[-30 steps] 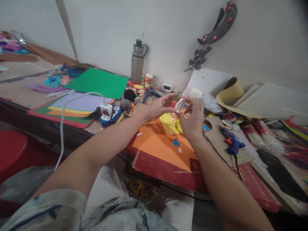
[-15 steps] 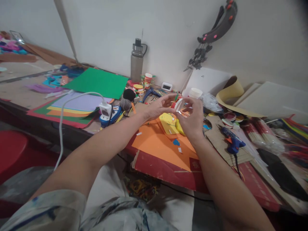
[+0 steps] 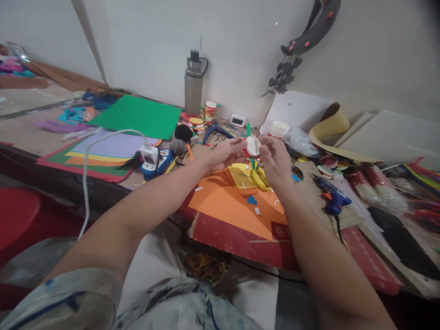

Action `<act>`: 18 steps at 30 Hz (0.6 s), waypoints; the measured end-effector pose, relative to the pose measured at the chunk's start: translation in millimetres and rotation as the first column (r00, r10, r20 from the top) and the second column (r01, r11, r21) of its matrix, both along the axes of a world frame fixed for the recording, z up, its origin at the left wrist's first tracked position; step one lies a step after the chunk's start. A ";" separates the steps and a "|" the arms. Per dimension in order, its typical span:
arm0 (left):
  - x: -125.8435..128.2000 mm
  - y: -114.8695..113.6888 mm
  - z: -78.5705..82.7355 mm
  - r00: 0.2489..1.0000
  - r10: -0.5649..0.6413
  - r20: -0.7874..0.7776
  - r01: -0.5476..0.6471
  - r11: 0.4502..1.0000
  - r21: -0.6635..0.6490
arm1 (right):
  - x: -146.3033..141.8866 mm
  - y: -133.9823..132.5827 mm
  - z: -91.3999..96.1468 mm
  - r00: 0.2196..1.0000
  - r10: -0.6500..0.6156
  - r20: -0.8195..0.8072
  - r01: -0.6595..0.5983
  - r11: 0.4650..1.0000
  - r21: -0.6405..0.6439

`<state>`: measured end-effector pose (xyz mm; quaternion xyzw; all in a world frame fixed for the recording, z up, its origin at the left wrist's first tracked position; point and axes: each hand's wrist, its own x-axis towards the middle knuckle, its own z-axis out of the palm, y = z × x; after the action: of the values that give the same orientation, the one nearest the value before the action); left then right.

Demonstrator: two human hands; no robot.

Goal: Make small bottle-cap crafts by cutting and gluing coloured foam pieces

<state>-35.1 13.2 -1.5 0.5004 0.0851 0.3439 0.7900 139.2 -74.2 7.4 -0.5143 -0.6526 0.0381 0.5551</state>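
Note:
Both my hands meet above the craft table and hold one small round white-and-red paper cup piece (image 3: 252,145) with a green strip sticking out above and below it. My left hand (image 3: 225,153) pinches it from the left side. My right hand (image 3: 277,160) grips it from the right, fingers curled round its rim. Under the hands lie orange paper sheets (image 3: 227,201), a yellow cut-out (image 3: 240,175) and a yellow banana-shaped piece (image 3: 257,179).
A blue glue gun (image 3: 332,198) lies right of my hands. A white charger plug (image 3: 148,154) with its cable sits to the left beside stacked coloured sheets (image 3: 99,156) and a green sheet (image 3: 137,117). A grey bottle (image 3: 193,85) and stacked white cups (image 3: 278,129) stand by the wall.
The cup piece has turned so its white round face shows and the green strip stands upright. Both hands have stayed together, shifting slightly left and down in view.

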 end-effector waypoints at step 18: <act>4.2 0.2 -0.5 0.998 0.045 -0.052 -0.056 0.972 -0.228 | -1.4 -1.5 2.1 0.994 -0.028 -0.105 0.014 0.991 -0.135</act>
<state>-30.9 13.4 -2.0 0.4114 0.1554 0.3398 0.8314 137.8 -75.7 9.5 -0.5547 -0.6124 0.1036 0.5537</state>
